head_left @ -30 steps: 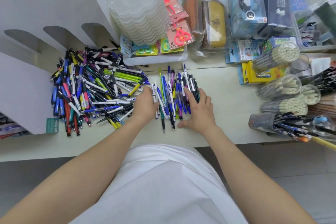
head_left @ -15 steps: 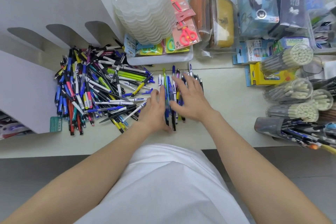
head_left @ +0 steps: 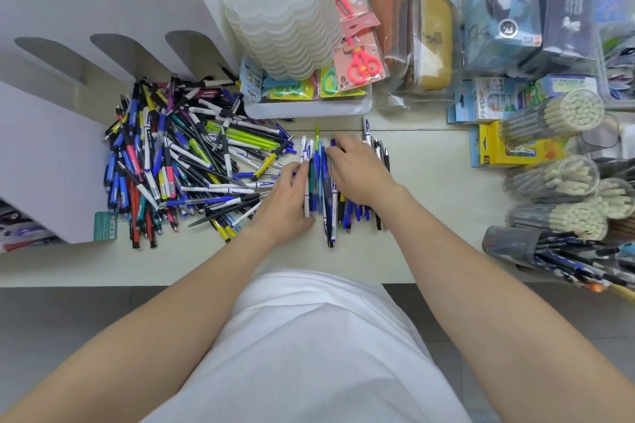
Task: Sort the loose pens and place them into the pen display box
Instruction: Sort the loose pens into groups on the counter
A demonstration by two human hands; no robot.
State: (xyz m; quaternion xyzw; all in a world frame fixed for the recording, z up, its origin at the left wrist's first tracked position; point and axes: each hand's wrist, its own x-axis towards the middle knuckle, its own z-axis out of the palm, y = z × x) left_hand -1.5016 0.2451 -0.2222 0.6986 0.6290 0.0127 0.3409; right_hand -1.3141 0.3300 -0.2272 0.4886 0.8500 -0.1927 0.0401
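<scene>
Progress looks early, we'd judge: the white pen display box (head_left: 51, 161) at far left shows no pens in the slots we can see (interior mostly hidden tho). Biggest leftover is the loose pile (head_left: 192, 165), mixed colours in a tangle on the counter (head_left: 433, 189), right against the box wall, unsorted. Next down is a small bundle (head_left: 323, 182) of mostly blue pens, lined up roughly parallel, just right of the pile. L hand (head_left: 285, 206) has its fingers about straight and presses into the bundle's left side. R hand (head_left: 360, 175) lies flat-ish over the bundle's right part, fingers spread and lightly bent, resting on pens. Neither hand wraps round anything, afaict. So we read it as squaring up one batch, nothing boxed yet.

Room: bare counter runs right of the bundle up to the pencil tubes (head_left: 553, 117), plus a narrow strip toward the front edge. Behind, the white tray (head_left: 309, 112) sits near the pens' far ends. Path to the box goes over the pile.
</scene>
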